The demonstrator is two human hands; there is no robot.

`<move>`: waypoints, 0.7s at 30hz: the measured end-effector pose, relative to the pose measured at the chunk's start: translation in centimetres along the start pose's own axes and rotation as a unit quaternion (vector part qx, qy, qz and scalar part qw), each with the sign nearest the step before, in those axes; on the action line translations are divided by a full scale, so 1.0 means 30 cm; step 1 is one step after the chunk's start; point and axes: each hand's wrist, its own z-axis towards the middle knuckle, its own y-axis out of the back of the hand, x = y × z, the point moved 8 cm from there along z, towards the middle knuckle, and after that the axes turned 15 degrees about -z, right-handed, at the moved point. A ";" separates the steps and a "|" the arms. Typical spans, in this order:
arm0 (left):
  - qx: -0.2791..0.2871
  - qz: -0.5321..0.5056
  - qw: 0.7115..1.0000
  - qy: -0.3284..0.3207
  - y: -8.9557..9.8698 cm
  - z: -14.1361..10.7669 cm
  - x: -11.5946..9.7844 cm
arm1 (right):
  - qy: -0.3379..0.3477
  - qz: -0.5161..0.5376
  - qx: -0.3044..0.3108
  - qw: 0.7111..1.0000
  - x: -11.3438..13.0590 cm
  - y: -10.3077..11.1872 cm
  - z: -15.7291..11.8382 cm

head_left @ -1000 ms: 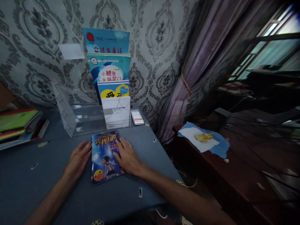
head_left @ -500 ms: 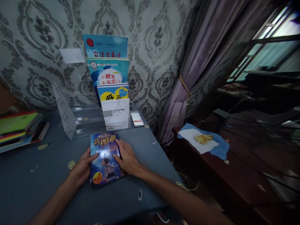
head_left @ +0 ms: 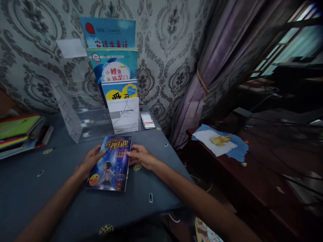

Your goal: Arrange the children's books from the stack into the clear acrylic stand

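Observation:
A blue-purple book (head_left: 111,168) with golden title letters is held near the front of the table, its cover facing up and its top edge toward the rack. My left hand (head_left: 91,159) grips its left edge, thumb on the cover and fingers out of sight beneath. My right hand (head_left: 142,157) pinches the upper right edge with the thumb on top. Just behind the book stands a clear acrylic rack (head_left: 72,126). Its right column holds several upright books, among them a teal one (head_left: 118,62), a yellow and blue one (head_left: 119,90) and a white one (head_left: 125,116) in front.
Stacked books (head_left: 20,132) lie at the left of the blue-grey table (head_left: 63,205). A small pixelated card (head_left: 148,121) is beside the rack. To the right, a dark red table (head_left: 227,174) bears a blue cloth (head_left: 239,149) under white paper. A purple curtain (head_left: 196,94) hangs behind.
The book has tilted, its lower end swinging left, and its cover shows more clearly. My right hand has moved from lying over the cover to its right edge. The camera view has shifted slightly.

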 end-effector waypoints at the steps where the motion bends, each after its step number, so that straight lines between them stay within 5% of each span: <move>1: 0.015 0.039 0.999 -0.025 0.003 0.019 -0.022 | -0.016 0.003 0.014 1.000 -0.004 -0.008 -0.006; 4: 0.053 0.227 0.963 -0.135 -0.005 0.059 -0.099 | -0.047 0.009 0.050 0.998 -0.017 -0.028 -0.018; 8: 0.068 0.504 0.797 -0.325 -0.100 0.038 -0.149 | -0.059 0.029 0.065 0.996 -0.030 -0.035 -0.017; 10: 0.120 0.540 0.745 -0.372 -0.182 0.015 -0.112 | -0.063 0.033 0.064 0.995 -0.034 -0.034 -0.016; 15: 0.230 0.516 0.723 -0.397 -0.340 -0.010 -0.001 | -0.077 0.022 0.052 0.995 -0.046 -0.018 -0.017; 21: 0.241 0.546 0.699 -0.395 -0.369 0.023 0.022 | -0.078 -0.049 0.010 0.996 -0.030 0.064 -0.018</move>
